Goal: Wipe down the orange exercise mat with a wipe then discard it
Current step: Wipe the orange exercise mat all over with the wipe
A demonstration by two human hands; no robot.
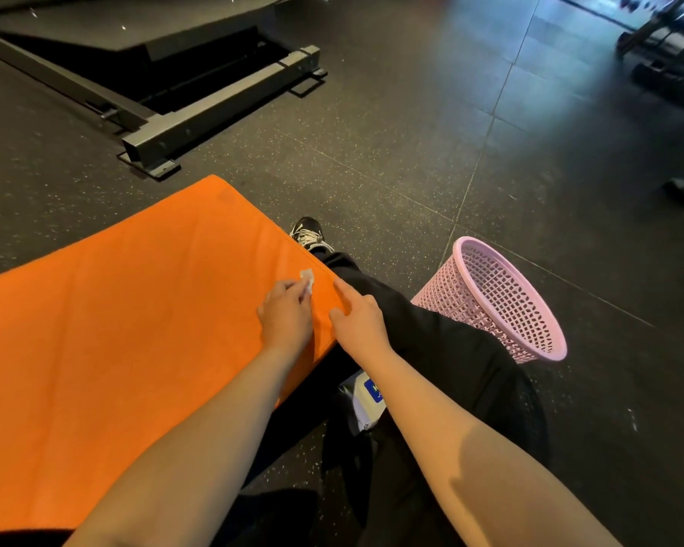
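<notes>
Along the right edge of the mat (pixel 115 329), the left hand (pixel 287 319) pinches the wipe (pixel 308 279) in curled fingers; right hand (pixel 358 323) lays one straight finger there; basket (pixel 447 305) right; floor (pixel 391 152) open far.

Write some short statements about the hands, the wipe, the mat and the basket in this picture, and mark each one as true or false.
1. The left hand holds the wipe against the orange mat. True.
2. The right hand grips the pink basket. False: it holds nothing. It is at the mat's right edge, apart from the basket.
3. The basket stands on the floor to the right of the person's leg. True.
4. The wipe lies inside the basket. False: it is in the left hand, on the mat.
5. The mat is rolled up. False: it lies spread out flat.
</notes>
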